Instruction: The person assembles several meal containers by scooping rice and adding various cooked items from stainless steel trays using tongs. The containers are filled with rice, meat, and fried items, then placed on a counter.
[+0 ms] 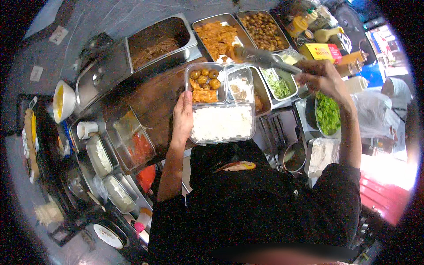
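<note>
My left hand point(181, 118) grips the left edge of a clear plastic meal box point(254, 119), thumb on the rim. White rice point(222, 123) fills its large near compartment. The far left one holds small round brown potatoes point(206, 78) and orange pieces point(205, 96); the far right one has some pale bits. My right hand point(324, 79) is closed round the handle of a long metal serving utensil point(289, 67). Its blurred far end reaches left, over the near edge of a steel pan point(217, 18) of orange food point(216, 36). Whether it carries food cannot be made out.
Steel pans of small round potatoes point(265, 32), dark brown food point(157, 49) and shredded green vegetable point(278, 84) line the far side. Leafy greens point(328, 114) sit right. At left stand a white bowl point(64, 101), a cup point(87, 129) and a glass tray point(128, 139).
</note>
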{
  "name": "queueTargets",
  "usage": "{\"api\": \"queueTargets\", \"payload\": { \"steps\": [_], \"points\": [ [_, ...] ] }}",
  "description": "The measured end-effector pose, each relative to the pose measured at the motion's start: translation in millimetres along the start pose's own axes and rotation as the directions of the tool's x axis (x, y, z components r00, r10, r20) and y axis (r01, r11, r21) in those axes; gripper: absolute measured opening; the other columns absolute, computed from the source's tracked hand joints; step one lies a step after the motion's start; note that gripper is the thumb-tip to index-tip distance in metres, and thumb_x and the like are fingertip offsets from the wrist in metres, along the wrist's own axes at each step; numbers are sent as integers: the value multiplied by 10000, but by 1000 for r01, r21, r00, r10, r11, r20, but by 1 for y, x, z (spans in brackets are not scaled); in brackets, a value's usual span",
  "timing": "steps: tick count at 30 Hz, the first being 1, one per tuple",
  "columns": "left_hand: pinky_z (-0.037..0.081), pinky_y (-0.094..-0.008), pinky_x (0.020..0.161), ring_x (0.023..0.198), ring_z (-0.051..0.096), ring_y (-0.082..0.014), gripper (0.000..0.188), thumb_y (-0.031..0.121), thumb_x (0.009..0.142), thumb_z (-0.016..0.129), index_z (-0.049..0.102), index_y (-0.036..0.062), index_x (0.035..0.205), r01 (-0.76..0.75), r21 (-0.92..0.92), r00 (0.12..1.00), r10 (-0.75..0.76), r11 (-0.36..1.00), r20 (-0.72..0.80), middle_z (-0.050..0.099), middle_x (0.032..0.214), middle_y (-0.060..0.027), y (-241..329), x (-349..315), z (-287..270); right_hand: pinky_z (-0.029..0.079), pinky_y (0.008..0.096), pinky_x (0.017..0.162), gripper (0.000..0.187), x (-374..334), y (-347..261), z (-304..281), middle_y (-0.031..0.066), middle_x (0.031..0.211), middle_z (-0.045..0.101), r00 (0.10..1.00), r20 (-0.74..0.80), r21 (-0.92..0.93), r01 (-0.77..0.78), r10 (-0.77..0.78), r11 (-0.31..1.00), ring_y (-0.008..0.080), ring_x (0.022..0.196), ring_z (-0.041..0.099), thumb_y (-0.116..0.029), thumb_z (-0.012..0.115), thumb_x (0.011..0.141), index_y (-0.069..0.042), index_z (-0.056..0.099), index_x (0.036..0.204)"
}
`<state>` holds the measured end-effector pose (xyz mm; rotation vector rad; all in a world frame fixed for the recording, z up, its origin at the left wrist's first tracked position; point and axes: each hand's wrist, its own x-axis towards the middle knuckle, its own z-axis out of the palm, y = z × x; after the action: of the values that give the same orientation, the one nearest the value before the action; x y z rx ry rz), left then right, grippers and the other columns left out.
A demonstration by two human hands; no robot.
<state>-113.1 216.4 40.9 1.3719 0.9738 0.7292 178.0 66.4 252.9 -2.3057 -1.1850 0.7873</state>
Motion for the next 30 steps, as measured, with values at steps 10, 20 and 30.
{"api": "queueTargets", "payload": {
  "steps": [10,20,30],
  "points": [
    [369,-299,1005,1152,530,-212,591,466,1007,390,521,-43,1277,-8,-60,957,25,998,288,589,1236,-144,8,-9,48,505,462,652,259,-106,15,30,177,727,650,972,-148,-378,115,-182,919,372,689,635,-272,681,758,-91,697,943],
    [314,-378,1093,1314,405,-275,654,473,1008,362,379,-49,1401,-66,30,850,41,997,525,409,1435,-185,52,-49,130,506,474,589,294,-188,104,54,201,675,628,915,-386,-164,60,-120,985,384,656,634,-272,640,747,-48,679,934],
    [326,-374,1063,1257,445,-268,746,548,981,360,373,-76,1390,-109,113,735,3,988,678,466,1348,-228,61,-71,263,479,327,645,442,-278,190,31,129,768,666,863,-476,419,54,168,906,189,674,619,-308,683,815,2,630,1125]
  ]
}}
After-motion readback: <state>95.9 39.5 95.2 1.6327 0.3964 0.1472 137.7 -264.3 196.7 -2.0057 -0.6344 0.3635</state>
